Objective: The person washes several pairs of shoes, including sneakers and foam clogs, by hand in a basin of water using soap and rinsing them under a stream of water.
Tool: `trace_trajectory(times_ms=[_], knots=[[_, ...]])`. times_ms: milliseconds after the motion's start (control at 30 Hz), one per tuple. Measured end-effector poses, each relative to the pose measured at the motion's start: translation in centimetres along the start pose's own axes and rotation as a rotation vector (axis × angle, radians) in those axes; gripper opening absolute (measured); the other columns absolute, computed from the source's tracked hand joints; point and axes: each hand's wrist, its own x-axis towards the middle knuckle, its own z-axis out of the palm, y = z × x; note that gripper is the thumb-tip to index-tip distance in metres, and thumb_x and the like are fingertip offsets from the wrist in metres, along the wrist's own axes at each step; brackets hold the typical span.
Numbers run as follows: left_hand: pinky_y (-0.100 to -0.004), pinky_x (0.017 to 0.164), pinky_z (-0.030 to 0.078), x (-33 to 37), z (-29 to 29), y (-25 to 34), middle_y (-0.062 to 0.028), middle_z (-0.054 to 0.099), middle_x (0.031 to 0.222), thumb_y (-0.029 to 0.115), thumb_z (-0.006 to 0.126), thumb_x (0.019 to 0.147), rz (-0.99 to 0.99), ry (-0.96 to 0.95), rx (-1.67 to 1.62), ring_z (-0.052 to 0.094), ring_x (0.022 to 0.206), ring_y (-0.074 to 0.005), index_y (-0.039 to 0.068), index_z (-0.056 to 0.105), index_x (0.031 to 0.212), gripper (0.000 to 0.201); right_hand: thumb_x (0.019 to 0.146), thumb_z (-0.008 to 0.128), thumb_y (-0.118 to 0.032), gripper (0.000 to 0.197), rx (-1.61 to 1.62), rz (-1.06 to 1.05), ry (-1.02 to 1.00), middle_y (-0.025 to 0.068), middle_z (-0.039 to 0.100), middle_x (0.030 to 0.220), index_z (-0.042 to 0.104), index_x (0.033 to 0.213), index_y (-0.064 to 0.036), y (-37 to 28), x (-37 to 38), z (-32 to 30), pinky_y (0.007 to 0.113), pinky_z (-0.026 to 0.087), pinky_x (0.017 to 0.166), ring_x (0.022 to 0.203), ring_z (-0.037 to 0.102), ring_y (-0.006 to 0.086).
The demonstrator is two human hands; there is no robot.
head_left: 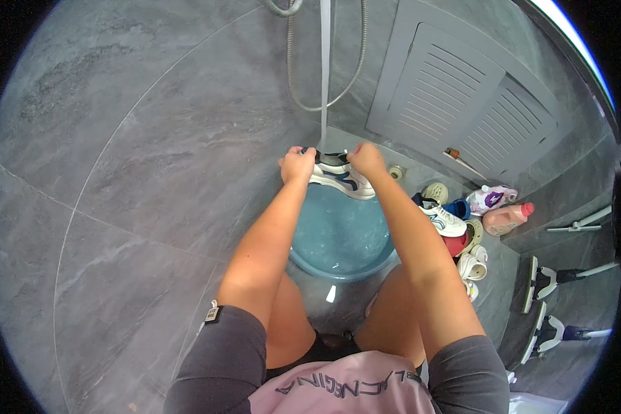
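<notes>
Head view: held just above center of the frame, over the far part of a round blue basin (338,277), a white sneaker (339,181) with dark navy line markings along the side, a thick pale sole and a dark collar and opening facing upward. Sole turned toward the bottom of the frame, lower end pointing right; cannot tell if touching the water (341,231) below, cloudy and bluish with a few pale flecks. Fingers of the left hand (298,165) curled tight on the left end of the dark collar; fingers of the right hand (368,161) closed on its right end, tips partly hidden, with a dark band stretched between. Falling from the top edge of the frame, a narrow white stream of water (326,69), ending at or just behind the opening, cannot tell which; beside it, a looped metal shower hose (362,55). Near rim of the basin curving between the knees in the lower middle. Open room mainly over the water between the forearms, and toward the left half of the frame, across broad grey marbled tile (131,165). Tighter on the right: close by the right forearm (414,241), a second white sneaker (443,221), a pale green clog (435,192), white clogs (472,265) and a pink bottle (505,219) with a red cap; beyond, at upper right, a grey louvered panel (455,83).
</notes>
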Motion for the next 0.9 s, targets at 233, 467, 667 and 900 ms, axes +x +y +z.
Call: trace_trajectory(times_ms=[233,467,667,900], knots=[[-0.0384,0.092,0.041,1.7,0.5,-1.0,-0.0223,0.055,0.114,0.038,0.059,0.07,0.011,-0.005,-0.08,0.05,0.109,-0.0331,0.009,0.06,0.113,0.052,0.073,0.064,-0.04,0.048,0.198,0.194,0.151,0.0192,0.063,0.102,0.062,0.102,-0.0016,3.5,0.4,1.2,0.041,0.044,0.085,0.1,0.058,0.0323],[-0.0355,0.086,0.045,2.8,2.4,-1.6,-0.0211,0.061,0.1,0.031,0.061,0.069,-0.02,-0.043,-0.333,0.058,0.096,-0.0336,0.006,0.06,0.112,0.05,0.079,0.055,-0.044,0.064,0.68,0.888,0.263,0.0185,0.044,0.131,0.044,0.128,-0.0048,11.0,0.1,0.5,0.051,0.038,0.091,0.116,0.045,0.0335],[-0.0428,0.054,0.051,0.8,0.8,-1.2,-0.0111,0.061,0.084,0.024,0.057,0.075,-0.142,-0.252,-0.696,0.063,0.073,-0.0273,0.005,0.058,0.102,0.032,0.082,0.056,-0.044,0.047,0.924,0.833,0.019,0.0116,0.047,0.115,0.049,0.118,-0.0134,8.4,-2.5,-3.9,0.045,0.041,0.076,0.097,0.047,0.0273],[-0.0449,0.055,0.05,0.0,0.6,0.0,-0.0107,0.061,0.093,0.025,0.057,0.077,-0.211,-0.316,-0.767,0.062,0.075,-0.0266,0.006,0.057,0.107,0.035,0.079,0.061,-0.036,0.036,1.194,0.652,0.25,0.0037,0.053,0.087,0.051,0.101,-0.0097,9.0,-1.5,-3.0,0.031,0.032,0.051,0.069,0.047,0.0138]])
